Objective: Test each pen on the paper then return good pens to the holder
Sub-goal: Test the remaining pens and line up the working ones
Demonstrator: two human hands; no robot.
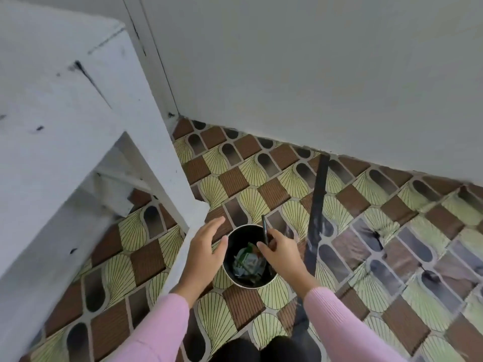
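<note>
Ribbed pink sleeves [339, 317], right hand [285, 253] pinching slim pen [264, 227], round dark bin [244, 285]

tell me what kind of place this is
Likely a corner of a room in a home: patterned flooring, a scuffed white table beside plain white walls, and a small waste bin of crumpled rubbish on the floor.

You had no text, label, brand or number that could be read here. The crumpled green and white wrappers [247, 259] in the bin [236, 241] were too blurred for any print to be made out, and the dark pen [264, 228] pinched in your right hand [281, 250] was too small to tell.
</note>
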